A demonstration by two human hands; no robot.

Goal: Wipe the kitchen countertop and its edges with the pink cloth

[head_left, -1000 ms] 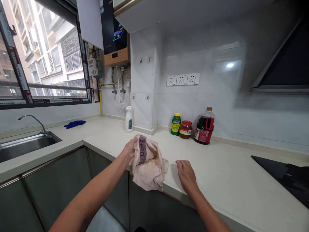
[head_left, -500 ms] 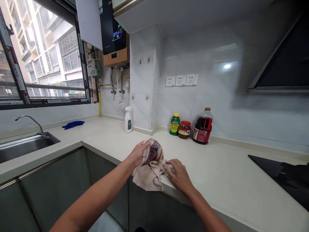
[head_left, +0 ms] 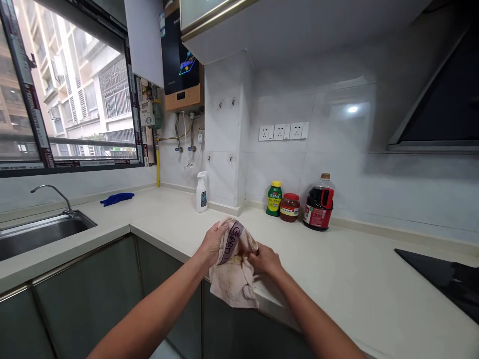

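A stained, pale pink cloth (head_left: 232,281) with a purple lettered band hangs crumpled between my hands, over the front edge of the countertop (head_left: 352,279). My left hand (head_left: 212,243) grips its upper left side, next to the band. On the other side, my right hand (head_left: 266,260) has its fingers closed on the cloth's right edge; the fingertips are partly hidden in the folds. The lower part of the cloth droops in front of the cabinet door.
Behind the cloth stand a white spray bottle (head_left: 201,193), a green bottle (head_left: 274,199), a red-lidded jar (head_left: 289,208) and a large dark sauce bottle (head_left: 319,204). A blue cloth (head_left: 117,199) lies near the sink (head_left: 48,232). To the right is a black cooktop (head_left: 441,279).
My right hand has moved left and closed on the cloth's right edge; its fingers were apart before. My left hand keeps its hold. The view has tipped slightly upward.
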